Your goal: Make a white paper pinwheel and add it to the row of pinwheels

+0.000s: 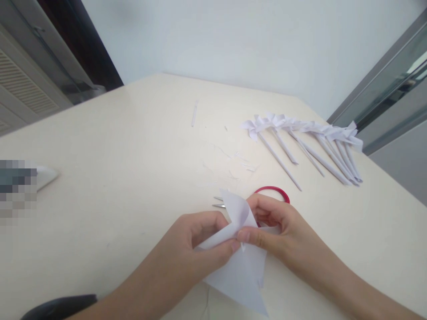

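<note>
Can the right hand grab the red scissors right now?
Probably not straight away: the right hand and left hand both pinch the folded white paper, which covers most of the scissors lying just behind.

white paper (pixel 240 271), red scissor handle (pixel 273 191), cream table (pixel 116 178)

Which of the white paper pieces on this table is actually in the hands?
The loose folded paper sheet at the near edge, pinched between the left hand and right hand. The finished paper pinwheels lie untouched in a row farther back right.
</note>
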### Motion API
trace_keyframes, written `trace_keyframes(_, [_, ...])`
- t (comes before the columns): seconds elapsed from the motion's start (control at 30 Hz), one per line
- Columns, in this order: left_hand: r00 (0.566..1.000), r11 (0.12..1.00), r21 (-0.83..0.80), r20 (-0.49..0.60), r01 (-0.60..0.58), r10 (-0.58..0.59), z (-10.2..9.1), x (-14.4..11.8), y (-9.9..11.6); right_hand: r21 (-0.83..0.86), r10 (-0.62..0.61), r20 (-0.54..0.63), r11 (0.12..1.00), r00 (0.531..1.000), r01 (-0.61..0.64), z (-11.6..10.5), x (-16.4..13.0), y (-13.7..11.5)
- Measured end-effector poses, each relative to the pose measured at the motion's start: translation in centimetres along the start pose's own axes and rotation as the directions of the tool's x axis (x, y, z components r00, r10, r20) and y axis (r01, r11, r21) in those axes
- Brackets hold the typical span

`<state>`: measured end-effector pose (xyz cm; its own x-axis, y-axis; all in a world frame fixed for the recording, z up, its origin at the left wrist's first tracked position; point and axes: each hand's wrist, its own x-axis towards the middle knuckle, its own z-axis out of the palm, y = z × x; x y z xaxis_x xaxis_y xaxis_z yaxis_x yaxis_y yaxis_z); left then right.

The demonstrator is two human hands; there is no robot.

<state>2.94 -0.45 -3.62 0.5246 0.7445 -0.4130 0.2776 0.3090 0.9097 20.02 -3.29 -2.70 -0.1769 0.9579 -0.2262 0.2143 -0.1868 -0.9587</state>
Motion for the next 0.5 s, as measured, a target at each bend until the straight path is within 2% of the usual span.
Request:
trace_keyframes(0.27, [0.996, 0.999, -0.016, 0.075, 0.046, -0.044, -0.6, -0.3, 0.8, -0.073, -0.033, -0.03, 0.997, 0.999, 0.03, 0.3, -0.3, 0.1])
trace_keyframes(0.5, [0.994, 1.0, -0.004, 0.111, 0.023, -0.022, -0.7, -0.6, 1.4, -0.125, -0.066, -0.082, 0.991, 0.994, 0.055, 0.3, -0.9, 0.1])
